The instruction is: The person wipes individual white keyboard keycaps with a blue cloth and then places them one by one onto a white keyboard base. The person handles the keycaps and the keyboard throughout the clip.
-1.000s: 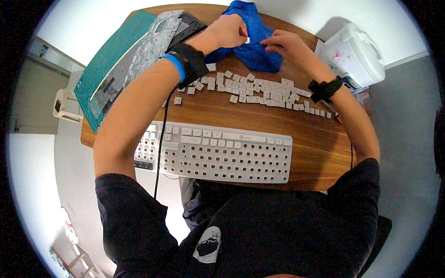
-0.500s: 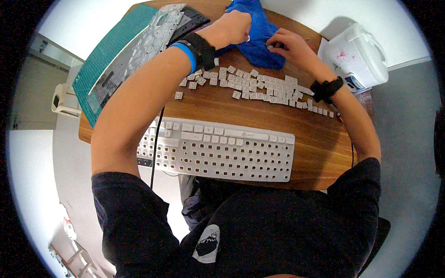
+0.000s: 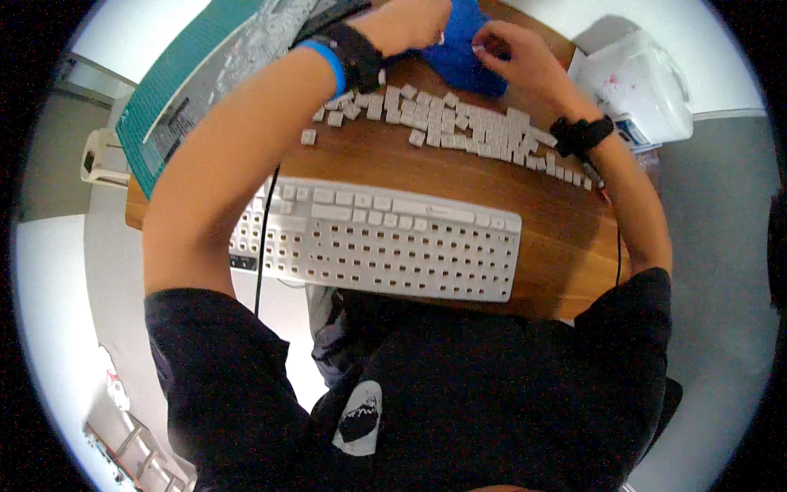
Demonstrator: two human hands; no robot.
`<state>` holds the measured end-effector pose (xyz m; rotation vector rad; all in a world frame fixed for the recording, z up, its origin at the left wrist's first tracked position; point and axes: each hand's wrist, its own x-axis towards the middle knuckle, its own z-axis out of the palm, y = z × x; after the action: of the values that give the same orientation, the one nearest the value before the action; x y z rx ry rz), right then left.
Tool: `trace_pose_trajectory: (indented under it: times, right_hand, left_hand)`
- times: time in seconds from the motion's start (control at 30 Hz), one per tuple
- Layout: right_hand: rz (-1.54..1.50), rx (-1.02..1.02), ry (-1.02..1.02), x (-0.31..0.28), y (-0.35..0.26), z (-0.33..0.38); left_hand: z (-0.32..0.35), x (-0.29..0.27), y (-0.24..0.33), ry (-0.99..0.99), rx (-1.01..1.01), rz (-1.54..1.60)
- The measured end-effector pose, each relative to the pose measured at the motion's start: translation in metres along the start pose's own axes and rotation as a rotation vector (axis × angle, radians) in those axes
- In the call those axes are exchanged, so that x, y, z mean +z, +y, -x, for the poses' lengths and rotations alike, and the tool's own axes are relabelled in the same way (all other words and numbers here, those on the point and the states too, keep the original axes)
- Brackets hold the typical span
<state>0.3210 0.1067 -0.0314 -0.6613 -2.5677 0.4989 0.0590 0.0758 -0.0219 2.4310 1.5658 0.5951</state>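
At the far side of the table, my left hand (image 3: 416, 23) is closed, with a small white keycap (image 3: 441, 38) showing at its fingertips. My right hand (image 3: 515, 56) pinches another small pale piece, which looks like a keycap (image 3: 478, 50). Both are over a crumpled blue cloth (image 3: 463, 64). Nearer to me, many loose white keycaps (image 3: 467, 123) lie in uneven rows. Closest to my body is a white keyboard (image 3: 410, 254), most of its key positions bare and some keys still fitted along its far side.
A green cutting mat (image 3: 156, 107) lies at the left under clear and dark keyboard parts (image 3: 246, 66). A white box-like container with a handle (image 3: 639, 86) stands at the far right. A black cable (image 3: 264, 246) crosses the keyboard beside my left arm.
The whole view has shifted, so the table and keyboard sit higher in the picture. Both hands stay over the blue cloth, still closed on the small pieces.
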Motion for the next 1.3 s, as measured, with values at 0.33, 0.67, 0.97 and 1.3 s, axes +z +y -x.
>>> trace_pose_trajectory:
  times: [0.33,0.67,0.97,1.3]
  right_hand:
    - [0.039,0.295,-0.09,-0.028,-0.052,0.003]
    - [0.421,-0.106,-0.187,-0.021,-0.022,0.01]
    - [0.244,0.036,-0.227,-0.041,-0.091,0.037]
    - [-0.287,-0.045,-0.366,0.016,-0.192,0.104]
  left_hand:
    - [0.001,0.003,-0.003,0.044,0.044,-0.124]
    - [0.021,-0.002,-0.008,0.21,0.186,-0.095]
    - [0.107,-0.09,0.06,0.016,0.022,0.088]
    - [0.274,-0.069,0.093,-0.189,-0.058,0.191]
